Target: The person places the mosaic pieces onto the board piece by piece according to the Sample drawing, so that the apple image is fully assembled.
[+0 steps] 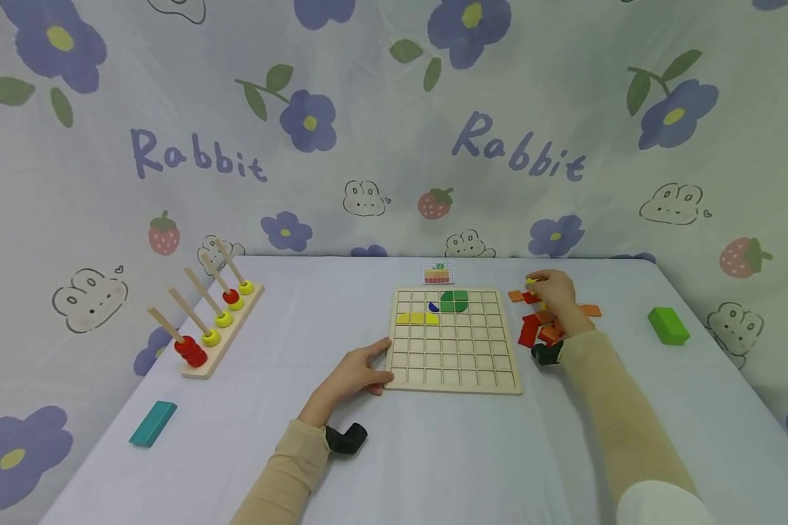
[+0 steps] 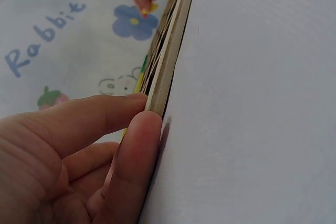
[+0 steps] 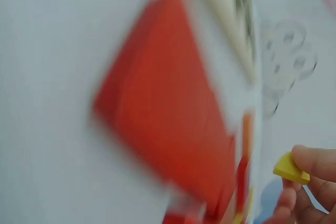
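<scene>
A square wooden grid board (image 1: 456, 357) lies on the table with a row of yellow squares (image 1: 417, 319), green rounded pieces (image 1: 454, 301) and a small blue piece (image 1: 433, 307) on it. My left hand (image 1: 357, 373) holds the board's left edge; in the left wrist view its thumb and a finger (image 2: 105, 114) meet at the rim. Beyond the board's right side, my right hand (image 1: 557, 293) pinches a yellow quarter-round piece (image 3: 290, 169) above loose red and orange pieces (image 1: 542, 325). A red piece (image 3: 163, 98) looms blurred in the right wrist view.
A small picture card (image 1: 438, 274) stands behind the board. To the left is a wooden peg stand (image 1: 226, 341) with red and yellow beads; a teal block (image 1: 153, 424) lies nearer. A green block (image 1: 668, 326) sits at the far right. A patterned curtain (image 1: 394, 131) hangs behind the table.
</scene>
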A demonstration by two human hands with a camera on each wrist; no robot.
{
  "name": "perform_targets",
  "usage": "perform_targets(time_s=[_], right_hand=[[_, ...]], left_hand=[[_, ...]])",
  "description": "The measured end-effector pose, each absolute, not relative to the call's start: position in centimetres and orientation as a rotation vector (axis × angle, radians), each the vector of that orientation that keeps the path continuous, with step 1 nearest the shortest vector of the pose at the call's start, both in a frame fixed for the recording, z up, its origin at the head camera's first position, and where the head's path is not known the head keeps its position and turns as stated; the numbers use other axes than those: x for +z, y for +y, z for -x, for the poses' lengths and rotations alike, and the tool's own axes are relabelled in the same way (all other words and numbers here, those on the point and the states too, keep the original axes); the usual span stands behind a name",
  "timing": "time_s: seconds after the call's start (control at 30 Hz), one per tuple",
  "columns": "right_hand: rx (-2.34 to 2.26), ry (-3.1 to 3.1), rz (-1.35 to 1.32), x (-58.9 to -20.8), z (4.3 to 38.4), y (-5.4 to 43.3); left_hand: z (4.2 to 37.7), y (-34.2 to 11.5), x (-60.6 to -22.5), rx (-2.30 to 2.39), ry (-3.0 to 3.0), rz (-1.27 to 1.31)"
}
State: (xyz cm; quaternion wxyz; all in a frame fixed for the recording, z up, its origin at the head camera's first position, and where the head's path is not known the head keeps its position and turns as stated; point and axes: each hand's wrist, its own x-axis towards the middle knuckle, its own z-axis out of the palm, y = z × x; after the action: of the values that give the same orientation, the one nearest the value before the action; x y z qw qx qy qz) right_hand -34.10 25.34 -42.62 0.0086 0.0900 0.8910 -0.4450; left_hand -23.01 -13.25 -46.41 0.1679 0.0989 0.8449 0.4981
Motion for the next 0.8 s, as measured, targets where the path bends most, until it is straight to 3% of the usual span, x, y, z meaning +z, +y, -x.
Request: perform_targets(time_s=[0.4,0.8], right_hand=[[-1.623,2.443,0.039,-42.5,34.1,18.1],[-1.226,2.615,0.367,-43.5,33.6,13.9]], left_hand=[[23.1,-13.4,-46.5,1.416,2.402,-0.298],[23.0,-13.3,-46.4,1.409,2.397,-0.293]])
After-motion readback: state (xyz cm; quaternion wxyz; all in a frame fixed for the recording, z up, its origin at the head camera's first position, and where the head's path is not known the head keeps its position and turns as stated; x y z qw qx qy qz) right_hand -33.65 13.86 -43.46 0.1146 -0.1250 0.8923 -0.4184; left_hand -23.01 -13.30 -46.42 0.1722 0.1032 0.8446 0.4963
